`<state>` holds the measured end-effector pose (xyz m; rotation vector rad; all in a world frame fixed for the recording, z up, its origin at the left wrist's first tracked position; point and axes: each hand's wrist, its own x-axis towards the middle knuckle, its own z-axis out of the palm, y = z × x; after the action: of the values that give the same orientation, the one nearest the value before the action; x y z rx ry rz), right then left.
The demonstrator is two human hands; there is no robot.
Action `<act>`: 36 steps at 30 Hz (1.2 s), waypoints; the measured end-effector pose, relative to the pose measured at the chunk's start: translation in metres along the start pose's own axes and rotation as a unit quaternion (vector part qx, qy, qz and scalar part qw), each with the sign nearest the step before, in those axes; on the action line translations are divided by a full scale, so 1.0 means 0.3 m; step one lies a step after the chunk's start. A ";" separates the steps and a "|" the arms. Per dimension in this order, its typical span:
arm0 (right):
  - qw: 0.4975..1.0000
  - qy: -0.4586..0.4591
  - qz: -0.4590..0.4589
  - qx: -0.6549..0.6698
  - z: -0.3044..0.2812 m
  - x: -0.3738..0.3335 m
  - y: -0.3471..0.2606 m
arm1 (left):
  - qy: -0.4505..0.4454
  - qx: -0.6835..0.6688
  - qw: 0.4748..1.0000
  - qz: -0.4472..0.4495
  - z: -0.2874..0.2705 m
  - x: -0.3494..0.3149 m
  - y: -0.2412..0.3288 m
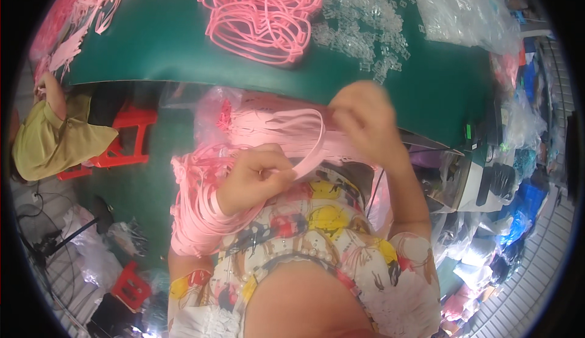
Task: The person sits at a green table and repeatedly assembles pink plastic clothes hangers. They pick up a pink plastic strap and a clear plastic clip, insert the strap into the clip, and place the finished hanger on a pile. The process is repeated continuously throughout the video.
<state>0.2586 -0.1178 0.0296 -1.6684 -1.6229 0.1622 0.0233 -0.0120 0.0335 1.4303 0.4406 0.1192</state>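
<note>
In front of my body, my left hand (256,176) is closed, pinching a flat pink strap (312,158) between thumb and fingers. The strap bends up from the pinch in a loop. A thick bundle of pink straps (201,216) hangs over my left wrist and forearm. My right hand (365,118) is raised near the table's front edge, apart from the strap. It is blurred, with its fingers curled inward; whatever they hold cannot be made out. More pink straps (250,121) lie in a layer between me and the table.
On the green table (152,39) lie a heap of looped pink straps (262,15), scattered small clear plastic pieces (359,24) and a clear plastic bag (463,9). At left, another person in an olive top (58,134) sits by a red stool (131,137). Bagged goods (518,185) crowd the right.
</note>
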 end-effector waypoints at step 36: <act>0.947 -0.147 0.156 0.239 0.127 -0.081 -0.197 | 0.063 0.065 0.995 0.035 0.024 -0.020 -0.055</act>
<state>0.1851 -0.1303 0.0288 -1.5477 -1.3644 0.9283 0.0176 -0.0232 0.0195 1.5724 0.5090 0.2417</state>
